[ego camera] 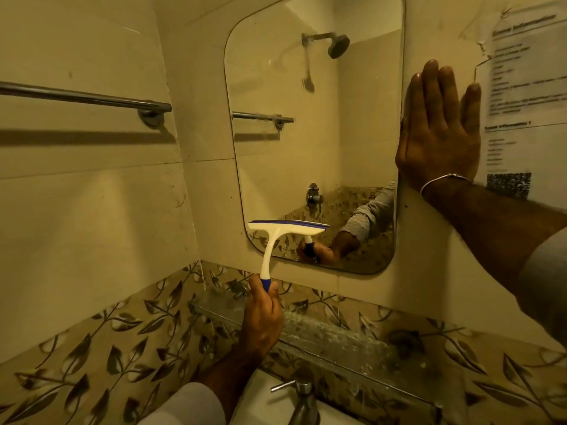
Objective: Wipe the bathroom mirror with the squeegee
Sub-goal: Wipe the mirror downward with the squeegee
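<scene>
squeegee [287, 227] on wall mirror [313, 124] above glass shelf [331, 335].

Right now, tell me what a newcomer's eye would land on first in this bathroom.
First the white squeegee with a blue blade edge, set against the lower left of the rounded rectangular wall mirror, its blue grip held by the left hand. Next the right hand, fingers straight, lying flat on the wall at the mirror's right edge, beside a taped printed paper notice.
</scene>
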Available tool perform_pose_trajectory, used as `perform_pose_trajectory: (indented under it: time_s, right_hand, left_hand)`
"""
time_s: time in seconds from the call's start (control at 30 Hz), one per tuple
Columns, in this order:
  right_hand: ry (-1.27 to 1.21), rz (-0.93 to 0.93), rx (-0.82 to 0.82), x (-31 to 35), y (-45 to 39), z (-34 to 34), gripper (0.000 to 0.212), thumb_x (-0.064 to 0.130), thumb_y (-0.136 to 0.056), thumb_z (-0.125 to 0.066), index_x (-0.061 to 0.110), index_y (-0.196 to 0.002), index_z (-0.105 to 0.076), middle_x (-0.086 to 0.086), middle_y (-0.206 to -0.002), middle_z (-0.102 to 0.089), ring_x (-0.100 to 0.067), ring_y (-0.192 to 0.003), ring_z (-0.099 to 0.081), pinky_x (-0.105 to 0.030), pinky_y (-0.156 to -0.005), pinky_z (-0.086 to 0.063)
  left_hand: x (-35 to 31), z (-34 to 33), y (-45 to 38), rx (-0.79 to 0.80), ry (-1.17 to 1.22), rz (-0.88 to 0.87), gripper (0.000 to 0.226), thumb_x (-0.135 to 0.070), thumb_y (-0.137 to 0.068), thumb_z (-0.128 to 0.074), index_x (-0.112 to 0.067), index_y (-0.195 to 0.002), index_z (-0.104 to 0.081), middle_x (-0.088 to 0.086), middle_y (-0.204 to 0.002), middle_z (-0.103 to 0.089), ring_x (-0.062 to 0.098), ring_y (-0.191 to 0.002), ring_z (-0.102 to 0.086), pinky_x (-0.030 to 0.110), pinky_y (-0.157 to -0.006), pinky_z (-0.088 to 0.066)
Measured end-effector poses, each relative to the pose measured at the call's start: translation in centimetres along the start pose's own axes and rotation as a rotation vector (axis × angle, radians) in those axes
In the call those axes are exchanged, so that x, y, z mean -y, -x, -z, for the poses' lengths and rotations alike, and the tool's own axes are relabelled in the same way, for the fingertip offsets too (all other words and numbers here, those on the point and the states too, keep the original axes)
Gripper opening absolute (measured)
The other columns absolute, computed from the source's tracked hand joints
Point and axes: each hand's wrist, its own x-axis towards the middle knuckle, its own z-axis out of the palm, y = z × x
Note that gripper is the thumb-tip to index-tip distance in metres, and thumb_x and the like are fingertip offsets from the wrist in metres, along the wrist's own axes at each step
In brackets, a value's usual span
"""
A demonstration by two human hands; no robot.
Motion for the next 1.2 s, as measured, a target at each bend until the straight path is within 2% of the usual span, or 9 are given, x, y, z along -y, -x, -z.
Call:
perform_pose_trajectory:
  time_s: [0.17, 0.27, 0.63, 0.7, 0.87, 0.93, 1.07, 1.2]
  right_hand:
    - [-0.008, 0.001, 0.003, 0.0, 0.0, 0.0, 0.059, 0.033, -0.108, -0.019, 0.013, -0.161, -0.001, -0.009, -0.168, 0.001, -0.026, -0.155, 0.001, -0.05, -0.123, 0.002]
    - [-0.01, 0.001, 0.007, 0.0, 0.0, 0.1, 0.059, 0.034, -0.108, -0.018, 0.013, -0.161, -0.001, -0.008, -0.169, 0.001, -0.026, -0.155, 0.001, -0.05, -0.123, 0.003]
    - [-0.006, 0.001, -0.004, 0.0, 0.0, 0.0, 0.059, 0.032, -0.108, -0.019, 0.013, -0.161, -0.001, -0.008, -0.169, 0.001, -0.025, -0.155, 0.001, -0.049, -0.123, 0.003]
    - [-0.006, 0.003, -0.005, -0.1, 0.0, 0.0, 0.058, 0.032, -0.108, -0.019, 0.013, -0.161, -0.001, -0.008, -0.169, 0.001, -0.025, -0.155, 0.002, -0.049, -0.123, 0.003]
    - [-0.005, -0.001, -0.004, 0.0, 0.0, -0.2, 0.059, 0.033, -0.108, -0.018, 0.013, -0.161, -0.001, -0.008, -0.169, 0.002, -0.025, -0.155, 0.002, -0.049, -0.123, 0.003]
    - [-0.007, -0.001, -0.006, -0.1, 0.0, -0.2, 0.059, 0.033, -0.108, -0.019, 0.014, -0.161, -0.001, -0.008, -0.169, 0.001, -0.025, -0.155, 0.002, -0.048, -0.123, 0.003]
    - [-0.004, 0.0, -0.005, -0.1, -0.1, -0.2, 0.059, 0.033, -0.108, -0.02, 0.014, -0.161, 0.0, -0.008, -0.169, 0.002, -0.025, -0.155, 0.002, -0.048, -0.123, 0.003]
    - [-0.01, 0.002, -0.002, -0.2, 0.0, -0.2, 0.059, 0.034, -0.108, -0.019, 0.014, -0.161, -0.001, -0.008, -0.168, 0.001, -0.026, -0.155, 0.002, -0.049, -0.123, 0.003]
  left_hand:
    - [1.1, -0.2, 1.2, 0.031, -0.006, 0.012, 0.016, -0.024, -0.101, -0.041, -0.012, -0.111, -0.038, 0.001, -0.073, -0.05, 0.009, -0.053, -0.047, 0.019, -0.045, -0.042]
    - [1.5, -0.1, 1.7, 0.036, -0.031, 0.005, 0.018, -0.027, -0.1, -0.041, -0.013, -0.111, -0.038, 0.0, -0.072, -0.049, 0.01, -0.054, -0.047, 0.024, -0.046, -0.042]
    - [1.9, -0.2, 2.0, 0.036, -0.054, 0.025, 0.023, -0.027, -0.1, -0.042, -0.011, -0.115, -0.04, 0.003, -0.079, -0.055, 0.014, -0.062, -0.057, 0.025, -0.052, -0.051]
    - [2.2, -0.2, 2.1, 0.038, -0.072, 0.022, 0.022, -0.03, -0.099, -0.041, -0.015, -0.114, -0.039, 0.004, -0.079, -0.055, 0.015, -0.062, -0.057, 0.029, -0.052, -0.053]
    - [2.9, -0.1, 2.9, 0.058, -0.106, 0.013, 0.016, -0.036, -0.099, -0.038, -0.036, -0.11, -0.027, 0.001, -0.081, -0.055, 0.016, -0.064, -0.059, 0.033, -0.055, -0.056]
    - [3.0, -0.1, 3.0, 0.065, -0.109, 0.017, 0.016, -0.038, -0.099, -0.037, -0.038, -0.109, -0.026, 0.001, -0.081, -0.055, 0.017, -0.064, -0.059, 0.034, -0.055, -0.056]
    - [2.9, -0.1, 2.9, 0.065, -0.121, 0.033, 0.023, -0.041, -0.097, -0.035, -0.028, -0.115, -0.032, 0.001, -0.08, -0.055, 0.016, -0.063, -0.059, 0.033, -0.054, -0.056]
    - [2.8, 0.1, 3.2, 0.048, -0.124, 0.031, 0.029, -0.036, -0.098, -0.039, -0.015, -0.119, -0.039, -0.001, -0.08, -0.054, 0.015, -0.063, -0.057, 0.028, -0.054, -0.054]
